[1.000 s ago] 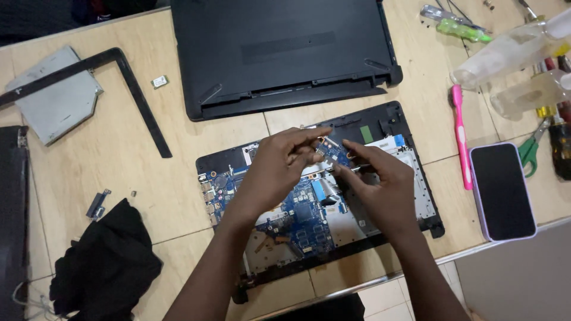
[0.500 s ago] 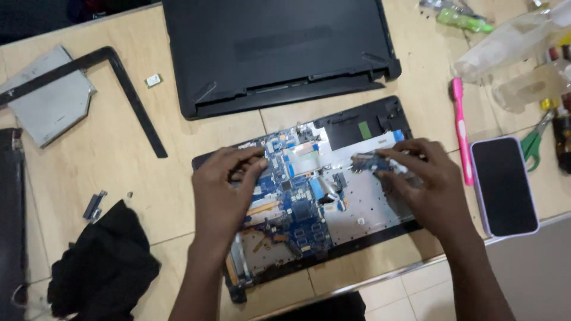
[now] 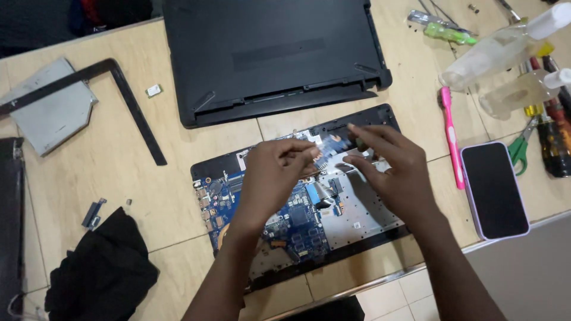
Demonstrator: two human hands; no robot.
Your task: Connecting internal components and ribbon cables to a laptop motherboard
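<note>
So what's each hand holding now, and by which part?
Left hand pinches a small blue board by its near edge inside the opened laptop base; right hand grasps nothing clearly, fingertips beside it.

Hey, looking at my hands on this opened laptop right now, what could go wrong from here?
1. Both hands, left hand and right hand, pinch near thin ribbon cables on the blue circuit board; a hard tug might tear one.
2. Bare fingers on the exposed board could smudge or stress parts.
3. The clear squeeze bottles lie nearby; a leak might reach the open laptop base.
</note>
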